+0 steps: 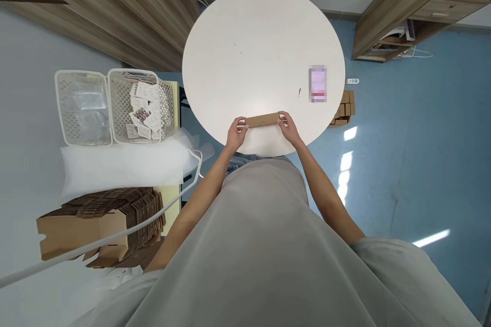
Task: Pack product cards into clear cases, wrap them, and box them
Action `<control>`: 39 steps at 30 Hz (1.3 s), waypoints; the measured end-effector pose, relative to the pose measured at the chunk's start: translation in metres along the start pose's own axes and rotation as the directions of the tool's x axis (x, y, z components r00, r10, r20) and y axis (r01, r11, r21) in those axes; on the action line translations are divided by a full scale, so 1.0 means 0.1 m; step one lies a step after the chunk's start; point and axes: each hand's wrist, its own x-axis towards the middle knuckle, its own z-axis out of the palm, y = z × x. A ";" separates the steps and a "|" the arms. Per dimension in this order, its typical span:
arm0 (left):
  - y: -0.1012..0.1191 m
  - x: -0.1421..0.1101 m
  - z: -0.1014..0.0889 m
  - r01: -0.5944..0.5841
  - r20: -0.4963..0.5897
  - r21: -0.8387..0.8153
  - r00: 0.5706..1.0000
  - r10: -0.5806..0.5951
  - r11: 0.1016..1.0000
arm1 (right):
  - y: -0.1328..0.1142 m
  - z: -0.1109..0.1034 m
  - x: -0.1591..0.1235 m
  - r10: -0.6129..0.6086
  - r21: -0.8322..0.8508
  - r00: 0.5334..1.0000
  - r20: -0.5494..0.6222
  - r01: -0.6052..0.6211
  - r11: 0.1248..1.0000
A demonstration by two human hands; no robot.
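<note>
A long, narrow cardboard box (262, 120) is held near the front edge of the round white table (261, 30), slightly tilted up toward the right. My left hand (237, 133) grips its left end between thumb and fingers. At the right end, my right hand (287, 127) pinches the box the same way. The box looks closed from above; its underside is hidden. Farther right on the table lies a blurred pink-purple rectangle (318, 84), with a small brown scrap (299, 92) beside it.
At left stand a white basket (109, 107) with printed papers, another with clear plastic bags (90, 99), a white foam roll (123, 166) and stacked flattened cardboard boxes (141, 214). Small cardboard boxes (347, 107) are piled right of the table. A wooden cabinet (399, 10) stands back right.
</note>
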 end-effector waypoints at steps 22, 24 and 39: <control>-0.31 -0.62 0.31 0.319 0.104 -0.049 0.944 -0.313 0.946 | 0.69 0.43 -0.71 0.177 0.151 0.978 -0.113 -0.159 0.976; -0.29 -0.70 0.27 0.329 0.118 -0.167 0.943 -0.312 0.930 | 0.68 0.41 -0.76 0.194 0.242 0.973 -0.125 -0.159 0.957; -0.09 -1.23 0.73 0.254 0.217 -0.529 0.963 -0.160 0.810 | 0.73 0.08 -1.94 0.306 0.538 0.923 -0.235 -0.138 0.832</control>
